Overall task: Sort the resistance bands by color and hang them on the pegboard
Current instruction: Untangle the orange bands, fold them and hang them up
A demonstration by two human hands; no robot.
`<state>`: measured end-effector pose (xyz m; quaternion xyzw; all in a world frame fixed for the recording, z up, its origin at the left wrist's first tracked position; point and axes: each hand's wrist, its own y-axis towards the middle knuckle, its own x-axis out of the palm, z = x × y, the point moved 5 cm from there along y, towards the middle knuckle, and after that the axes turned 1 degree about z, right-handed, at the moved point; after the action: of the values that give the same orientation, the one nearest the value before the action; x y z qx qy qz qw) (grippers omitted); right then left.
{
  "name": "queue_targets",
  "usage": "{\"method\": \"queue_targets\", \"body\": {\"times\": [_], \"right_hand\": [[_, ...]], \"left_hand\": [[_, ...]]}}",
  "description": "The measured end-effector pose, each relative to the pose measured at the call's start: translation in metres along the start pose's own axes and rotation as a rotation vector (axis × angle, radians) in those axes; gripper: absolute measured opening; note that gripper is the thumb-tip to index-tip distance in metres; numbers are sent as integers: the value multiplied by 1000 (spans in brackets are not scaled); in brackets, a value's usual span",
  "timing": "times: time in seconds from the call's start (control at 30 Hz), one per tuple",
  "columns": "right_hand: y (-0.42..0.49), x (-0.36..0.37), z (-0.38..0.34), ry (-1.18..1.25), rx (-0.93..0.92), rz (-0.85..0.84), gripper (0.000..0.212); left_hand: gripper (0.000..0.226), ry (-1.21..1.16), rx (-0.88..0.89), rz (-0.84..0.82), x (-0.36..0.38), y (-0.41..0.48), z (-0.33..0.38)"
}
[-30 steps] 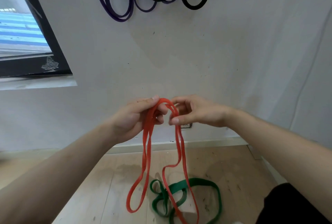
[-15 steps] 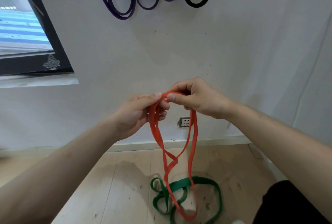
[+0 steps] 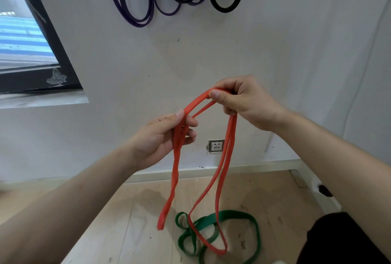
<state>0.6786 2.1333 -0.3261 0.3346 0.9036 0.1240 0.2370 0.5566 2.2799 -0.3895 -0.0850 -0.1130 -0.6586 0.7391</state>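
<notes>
The red band [image 3: 229,136] is pinched by the right grip [image 3: 243,103] and clasped by the left grip [image 3: 160,136], lower and to its left, with a short slanted span between them. Below each grip a loop is hung, long axis vertical. The green band [image 3: 237,215] is seen on the floor [image 3: 127,232] beneath.

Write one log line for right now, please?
left hand holds red band | right hand holds it | green band on floor | purple bands hanging
</notes>
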Motion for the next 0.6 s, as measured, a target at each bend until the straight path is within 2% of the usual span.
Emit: {"method": "queue_targets", "body": {"times": [0.13,0.3,0.37,0.43,0.53,0.6], "right_hand": [[0,-1,10,-72,59,-37,14],[-13,19,27,-28,249,-350,33],[-19,29,27,-36,253,-422,41],[-20,39,22,-19,193,-418,47],[-16,44,14,-17,89,-346,30],[-14,43,12,-113,58,-312,23]], "left_hand": [[30,9,1,62,-1,1,0],[31,-9,-10,94,-4,0,5],[30,29,-32,76,-4,-1,3],[29,82,-48,62,-2,-2,1],[27,105,-56,91,-2,0,0],[27,138,-70,116,-5,0,1]]}}
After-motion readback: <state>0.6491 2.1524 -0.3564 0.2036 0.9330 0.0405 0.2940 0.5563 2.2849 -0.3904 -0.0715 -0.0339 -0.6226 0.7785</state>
